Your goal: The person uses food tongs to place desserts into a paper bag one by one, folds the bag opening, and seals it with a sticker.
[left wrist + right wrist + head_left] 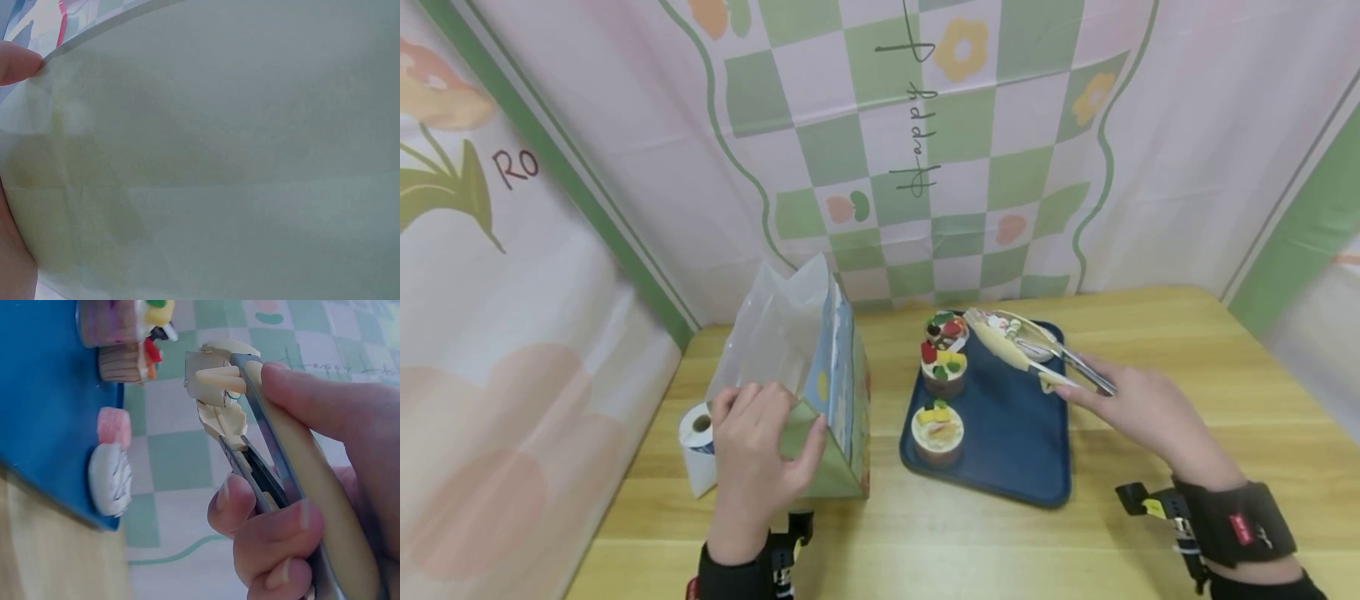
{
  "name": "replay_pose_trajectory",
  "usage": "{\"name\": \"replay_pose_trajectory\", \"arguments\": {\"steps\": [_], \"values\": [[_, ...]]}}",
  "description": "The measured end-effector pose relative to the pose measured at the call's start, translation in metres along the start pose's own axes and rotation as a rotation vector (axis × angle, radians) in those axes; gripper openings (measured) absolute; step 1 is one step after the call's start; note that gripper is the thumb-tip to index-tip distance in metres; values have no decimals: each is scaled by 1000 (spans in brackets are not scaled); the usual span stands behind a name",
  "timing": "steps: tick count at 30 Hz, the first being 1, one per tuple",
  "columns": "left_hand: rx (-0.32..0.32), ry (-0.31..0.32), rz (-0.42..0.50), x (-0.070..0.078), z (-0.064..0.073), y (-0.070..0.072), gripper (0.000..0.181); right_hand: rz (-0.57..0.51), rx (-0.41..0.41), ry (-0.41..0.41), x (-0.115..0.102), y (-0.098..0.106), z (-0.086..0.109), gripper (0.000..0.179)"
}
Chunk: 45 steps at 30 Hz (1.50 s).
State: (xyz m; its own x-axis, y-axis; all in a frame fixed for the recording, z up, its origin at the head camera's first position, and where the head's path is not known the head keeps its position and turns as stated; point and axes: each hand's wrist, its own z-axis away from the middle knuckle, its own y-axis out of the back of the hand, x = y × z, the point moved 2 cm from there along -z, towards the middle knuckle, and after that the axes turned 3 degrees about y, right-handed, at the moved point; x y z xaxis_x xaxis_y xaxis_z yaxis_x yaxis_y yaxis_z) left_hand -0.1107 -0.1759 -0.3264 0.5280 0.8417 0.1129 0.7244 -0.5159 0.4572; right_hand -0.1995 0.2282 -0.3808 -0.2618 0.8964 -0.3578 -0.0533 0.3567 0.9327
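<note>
hands (760, 458): 2 | tongs (1002, 347): 1 | bag (847, 408): 1 | tray (1011, 442): 1 | roll (702, 471): 1 | cupcakes (937, 437): 3 (clearly visible)

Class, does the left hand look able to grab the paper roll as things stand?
Probably not: the left hand grips the bag, though the paper roll stands close by.

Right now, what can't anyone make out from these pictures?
Inside bottom of the bag: hidden in the head view by its near wall and the left hand.
Roll: partly hidden in the head view by the left hand.
Left hand: mostly cut off by the left edge, left wrist view.
Sweets: partly behind the tongs, head view.
Top cake: cut off by the upper edge, right wrist view.
</note>
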Motion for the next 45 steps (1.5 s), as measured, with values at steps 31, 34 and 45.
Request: {"name": "replay_pose_trajectory", "arguments": {"steps": [31, 34, 45], "values": [[6, -6, 2, 0, 0, 0, 34, 40, 17, 79, -70, 54, -1, 81], [8, -8, 1, 0, -1, 0, 35, 28, 12, 87, -75, 55, -3, 81], [6, -2, -7, 0, 0, 0, 35, 14, 10, 115, -91, 58, -6, 78]]}}
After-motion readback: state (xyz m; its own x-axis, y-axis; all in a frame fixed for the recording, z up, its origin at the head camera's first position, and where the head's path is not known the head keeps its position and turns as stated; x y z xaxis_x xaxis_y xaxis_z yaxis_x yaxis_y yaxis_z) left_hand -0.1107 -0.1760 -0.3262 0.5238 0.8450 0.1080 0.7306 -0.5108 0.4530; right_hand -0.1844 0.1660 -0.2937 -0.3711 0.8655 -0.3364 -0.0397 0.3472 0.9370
